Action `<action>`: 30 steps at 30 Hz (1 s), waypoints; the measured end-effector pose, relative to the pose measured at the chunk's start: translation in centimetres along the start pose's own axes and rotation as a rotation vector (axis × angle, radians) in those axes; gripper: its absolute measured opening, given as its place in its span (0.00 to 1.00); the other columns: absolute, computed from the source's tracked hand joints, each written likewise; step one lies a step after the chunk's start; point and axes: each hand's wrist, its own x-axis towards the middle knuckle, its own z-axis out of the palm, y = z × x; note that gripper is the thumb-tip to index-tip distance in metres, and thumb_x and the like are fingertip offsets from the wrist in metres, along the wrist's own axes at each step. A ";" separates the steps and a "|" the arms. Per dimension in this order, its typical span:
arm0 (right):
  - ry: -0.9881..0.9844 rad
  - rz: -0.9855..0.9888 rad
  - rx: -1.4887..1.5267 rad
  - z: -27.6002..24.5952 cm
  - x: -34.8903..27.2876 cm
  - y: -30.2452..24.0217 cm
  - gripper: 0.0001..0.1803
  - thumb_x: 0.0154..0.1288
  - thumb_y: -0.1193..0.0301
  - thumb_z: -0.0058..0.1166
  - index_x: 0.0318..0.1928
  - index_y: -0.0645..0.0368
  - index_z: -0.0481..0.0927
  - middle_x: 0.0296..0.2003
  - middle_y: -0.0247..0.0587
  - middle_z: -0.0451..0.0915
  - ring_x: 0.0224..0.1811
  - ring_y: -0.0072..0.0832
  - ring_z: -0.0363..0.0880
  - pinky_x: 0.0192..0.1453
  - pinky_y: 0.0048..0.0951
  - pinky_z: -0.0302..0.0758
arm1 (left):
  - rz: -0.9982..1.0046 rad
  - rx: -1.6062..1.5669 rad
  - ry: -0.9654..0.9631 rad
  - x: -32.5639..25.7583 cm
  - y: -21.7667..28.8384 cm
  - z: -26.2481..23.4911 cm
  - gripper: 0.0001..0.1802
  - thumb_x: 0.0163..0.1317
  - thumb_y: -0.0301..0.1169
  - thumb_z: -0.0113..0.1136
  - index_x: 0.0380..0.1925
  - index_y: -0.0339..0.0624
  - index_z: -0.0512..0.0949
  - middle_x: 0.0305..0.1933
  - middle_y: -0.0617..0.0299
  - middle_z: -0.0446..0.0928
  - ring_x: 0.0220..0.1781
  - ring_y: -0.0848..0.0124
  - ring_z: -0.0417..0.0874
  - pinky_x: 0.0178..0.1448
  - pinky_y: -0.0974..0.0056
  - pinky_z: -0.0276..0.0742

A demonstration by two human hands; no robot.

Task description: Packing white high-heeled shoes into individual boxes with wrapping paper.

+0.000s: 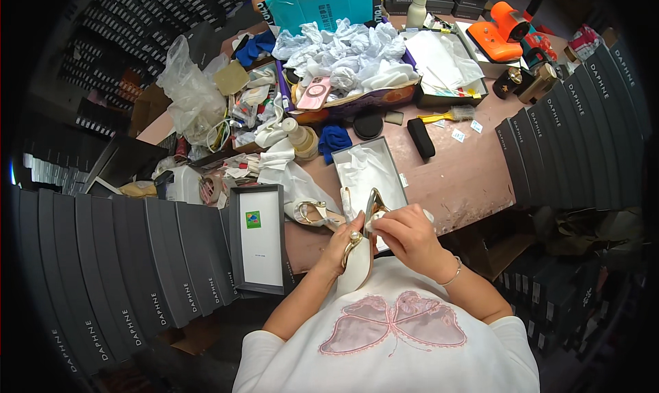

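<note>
Close to my chest I hold a pale sandal (pixel 357 266) with gold-coloured trim and a pearl-like ornament. My left hand (pixel 338 247) is wrapped round its side, thumb up. In the fingers of my right hand (pixel 414 236) is a white cloth (pixel 375 223), pinched against the sandal's gold edge; most of the cloth is hidden. Another sandal (pixel 310 213) with a gold buckle-like ring lies on the table, left of my hands. Just beyond them stands an open grey shoebox (pixel 393 161) lined with white tissue.
A grey box lid (pixel 235 245) leans at my left. Rows of dark shoeboxes (pixel 123 256) flank me, with more boxes (pixel 576 132) on the right. Across the pink table (pixel 473 180) lie a yellow-handled brush (pixel 449 115), a black case (pixel 421 138) and a carton of crumpled white cloths (pixel 343 53).
</note>
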 end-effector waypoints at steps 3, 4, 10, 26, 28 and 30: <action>-0.081 -0.042 -0.049 0.7 -0.2 0.3 0.10 0.53 0.75 0.61 0.38 0.55 0.80 0.31 0.33 0.77 0.34 0.29 0.75 0.42 0.31 0.63 | 0.029 0.082 0.023 -0.1 -0.7 0.1 0.31 0.69 0.56 0.44 0.27 0.38 0.77 0.18 0.62 0.76 0.17 0.76 0.76 0.20 0.72 0.70; -0.108 -0.057 -0.054 0.9 -0.3 0.4 0.10 0.53 0.76 0.61 0.38 0.55 0.80 0.30 0.33 0.77 0.33 0.30 0.75 0.41 0.31 0.63 | 0.037 0.097 0.037 -0.2 -1.2 0.0 0.31 0.69 0.57 0.44 0.25 0.38 0.77 0.17 0.63 0.75 0.16 0.77 0.75 0.19 0.72 0.69; -0.012 -0.039 -0.145 1.4 1.5 2.6 0.08 0.53 0.76 0.60 0.36 0.54 0.79 0.30 0.33 0.76 0.32 0.29 0.74 0.41 0.31 0.62 | 0.103 0.131 0.008 -0.4 -2.3 -0.1 0.32 0.68 0.60 0.42 0.25 0.41 0.76 0.17 0.64 0.75 0.16 0.78 0.74 0.19 0.73 0.68; -0.088 -0.077 -0.112 2.1 -0.5 1.6 0.08 0.53 0.76 0.55 0.35 0.54 0.79 0.29 0.33 0.75 0.32 0.30 0.72 0.41 0.34 0.60 | 0.093 0.016 -0.029 0.0 -3.1 -1.2 0.29 0.69 0.55 0.45 0.38 0.37 0.76 0.25 0.64 0.76 0.24 0.78 0.79 0.28 0.75 0.76; -0.026 0.016 -0.149 1.3 1.2 3.9 0.04 0.56 0.75 0.56 0.34 0.56 0.79 0.28 0.35 0.75 0.32 0.33 0.73 0.41 0.34 0.61 | 0.030 0.004 -0.063 0.0 -3.4 -1.4 0.28 0.70 0.54 0.44 0.40 0.36 0.76 0.25 0.64 0.76 0.24 0.78 0.80 0.29 0.74 0.78; 0.062 0.157 -0.035 0.8 2.1 5.0 0.02 0.57 0.75 0.56 0.33 0.57 0.77 0.27 0.36 0.75 0.32 0.36 0.74 0.41 0.35 0.62 | 0.017 0.019 -0.079 -0.3 -1.9 -0.5 0.29 0.70 0.54 0.44 0.42 0.35 0.76 0.26 0.63 0.76 0.23 0.77 0.80 0.29 0.73 0.79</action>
